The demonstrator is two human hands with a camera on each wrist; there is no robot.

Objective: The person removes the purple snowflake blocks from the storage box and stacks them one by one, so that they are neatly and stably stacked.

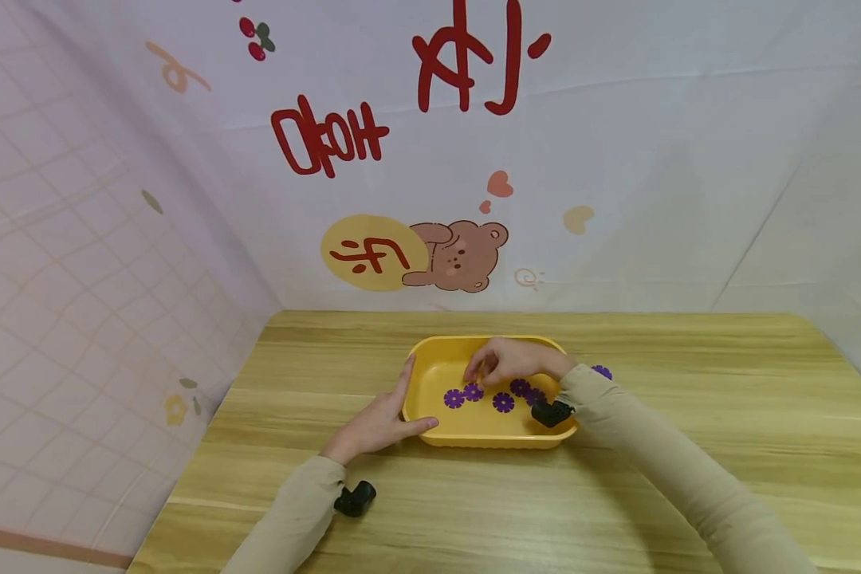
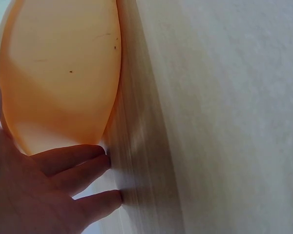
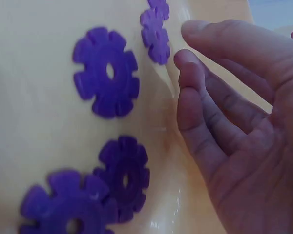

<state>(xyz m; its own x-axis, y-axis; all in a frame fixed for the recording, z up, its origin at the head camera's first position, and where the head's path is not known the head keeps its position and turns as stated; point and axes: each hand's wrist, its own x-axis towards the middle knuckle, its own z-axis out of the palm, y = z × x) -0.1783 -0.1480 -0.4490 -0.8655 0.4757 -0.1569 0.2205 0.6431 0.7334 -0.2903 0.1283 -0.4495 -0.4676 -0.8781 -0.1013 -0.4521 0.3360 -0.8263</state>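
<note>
A yellow plastic tray [image 1: 466,441] sits on the table. Purple notched discs [image 1: 449,399], several of them, lie on its floor; two overlap in the right wrist view, where the nearest whole disc [image 3: 100,97] is clear. My left hand [image 1: 376,420] rests spread at the tray's left end, its thumb over the front rim. In the left wrist view, straight fingers [image 2: 71,158] touch the tray's outer wall. Over the tray hangs my right hand [image 1: 513,359], fingers loosely bent. Nothing shows between its thumb and fingertips, which are close to two discs.
Another purple disc [image 1: 603,371] lies on the wood-grain table [image 1: 316,343] right of the tray, partly behind the right sleeve [image 1: 660,446]. A printed white cloth [image 1: 638,159] hangs behind the table. Black devices sit at both wrists.
</note>
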